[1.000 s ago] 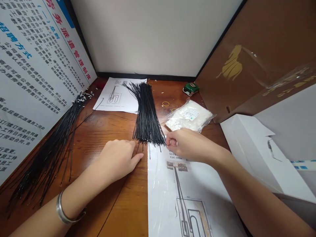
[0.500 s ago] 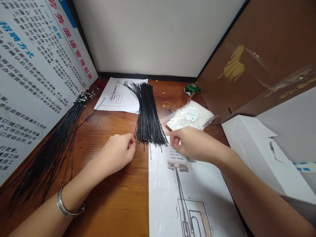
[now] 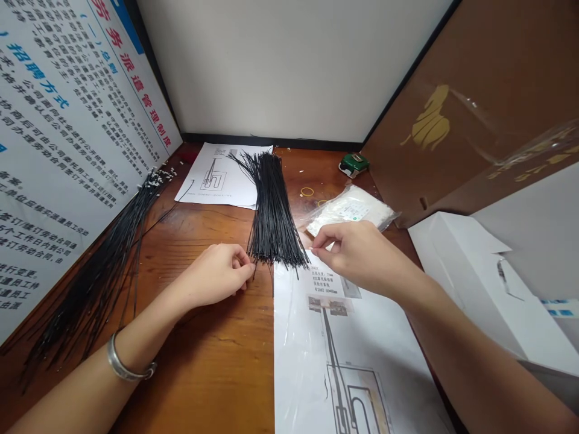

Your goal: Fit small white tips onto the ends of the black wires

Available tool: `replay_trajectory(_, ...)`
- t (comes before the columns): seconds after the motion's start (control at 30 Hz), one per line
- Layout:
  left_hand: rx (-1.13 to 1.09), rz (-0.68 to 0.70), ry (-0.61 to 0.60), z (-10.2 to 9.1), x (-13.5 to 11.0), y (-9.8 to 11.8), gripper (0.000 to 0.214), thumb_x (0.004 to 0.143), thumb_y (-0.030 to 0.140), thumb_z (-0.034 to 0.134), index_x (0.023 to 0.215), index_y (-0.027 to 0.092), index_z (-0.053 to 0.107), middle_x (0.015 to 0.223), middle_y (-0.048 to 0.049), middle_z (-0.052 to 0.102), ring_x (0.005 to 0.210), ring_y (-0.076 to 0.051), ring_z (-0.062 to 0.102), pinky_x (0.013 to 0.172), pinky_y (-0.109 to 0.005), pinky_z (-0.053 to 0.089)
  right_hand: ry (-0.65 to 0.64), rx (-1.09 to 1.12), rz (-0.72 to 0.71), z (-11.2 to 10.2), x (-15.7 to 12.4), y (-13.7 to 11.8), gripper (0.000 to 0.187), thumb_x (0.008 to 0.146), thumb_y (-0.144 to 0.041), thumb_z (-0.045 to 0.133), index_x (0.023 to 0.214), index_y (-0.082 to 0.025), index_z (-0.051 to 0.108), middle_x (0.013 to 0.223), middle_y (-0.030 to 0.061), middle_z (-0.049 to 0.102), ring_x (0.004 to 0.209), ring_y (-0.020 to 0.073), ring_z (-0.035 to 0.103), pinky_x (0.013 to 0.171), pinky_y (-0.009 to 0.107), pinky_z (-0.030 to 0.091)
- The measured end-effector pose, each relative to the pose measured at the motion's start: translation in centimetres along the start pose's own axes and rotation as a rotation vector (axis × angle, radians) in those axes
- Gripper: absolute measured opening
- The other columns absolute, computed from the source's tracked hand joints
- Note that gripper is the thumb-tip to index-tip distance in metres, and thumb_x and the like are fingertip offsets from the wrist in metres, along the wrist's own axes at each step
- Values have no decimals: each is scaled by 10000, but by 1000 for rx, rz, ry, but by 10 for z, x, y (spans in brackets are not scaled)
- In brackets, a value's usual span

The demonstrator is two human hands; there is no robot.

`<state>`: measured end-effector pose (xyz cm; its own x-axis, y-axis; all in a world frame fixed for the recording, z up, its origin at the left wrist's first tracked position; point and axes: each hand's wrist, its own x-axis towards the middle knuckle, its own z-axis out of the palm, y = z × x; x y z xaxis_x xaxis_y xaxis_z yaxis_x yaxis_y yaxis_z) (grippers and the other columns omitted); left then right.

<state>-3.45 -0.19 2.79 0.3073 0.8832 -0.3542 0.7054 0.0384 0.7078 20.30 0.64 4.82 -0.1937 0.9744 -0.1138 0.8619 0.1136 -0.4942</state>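
Observation:
A thick bundle of thin black wires (image 3: 274, 211) lies in the middle of the table, its near ends fanned out. At the left corner of these ends is my left hand (image 3: 224, 271), thumb and fingers pinched together; whether a wire is between the tips is too small to tell. On the other side, my right hand (image 3: 357, 253) hovers over the top of a printed drawing sheet (image 3: 298, 349), thumb and forefinger pinched beside the wire ends. What it pinches, if anything, I cannot make out. Just behind that hand lies a clear bag of small white parts (image 3: 357, 208).
More black wires with white tips (image 3: 99, 265) lie at the left by a printed board (image 3: 81, 120). A second drawing sheet (image 3: 194, 187), yellow rubber bands (image 3: 307, 191) and a green tape measure (image 3: 353, 164) are farther back. A white box (image 3: 465, 271) and brown panel (image 3: 479, 108) border the right.
My left hand has shifted slightly right, closer to the wire ends. My right hand's fingers have straightened into a pinch and its back has risen a little. The view has shifted slightly.

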Motion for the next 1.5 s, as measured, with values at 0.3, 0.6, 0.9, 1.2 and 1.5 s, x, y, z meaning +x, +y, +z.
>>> replay_trajectory(0.3,-83,19,44,8,14,1,189,846,275,456,822,160,605,577,4,623,448,-119,554,463,-231,432,-265,19,-363,27,-13,-24,131,845,-187,498,835,-209,627,733,21,680,633,163,612,580,276,415)
replay_trajectory(0.6,-432,-83,-30,-2,17,-5,70,820,193,476,888,189,460,585,12,642,425,-105,538,412,-202,435,-254,-76,-389,38,-9,-20,138,868,-156,456,871,-215,581,876,23,689,716,180,618,612,291,411)
replay_trajectory(0.9,-409,-49,-130,-4,0,3,110,796,279,530,778,185,475,732,-28,676,543,-119,590,512,-251,484,-204,53,-381,26,-10,-19,142,844,-194,491,848,-208,632,711,7,648,587,141,519,576,280,357)
replay_trajectory(1.2,-513,47,-97,21,-6,14,147,829,277,508,928,170,524,605,22,618,396,-71,433,374,-183,338,-139,298,-164,30,-9,-28,182,843,-285,503,821,-169,641,444,-41,484,417,111,471,472,257,332)
replay_trajectory(1.5,-775,118,30,43,-2,10,218,837,381,540,814,167,503,707,1,637,411,-65,496,375,-183,390,-116,483,-132,29,-8,-29,135,819,-276,545,750,-171,595,407,-78,407,357,78,406,384,214,290)
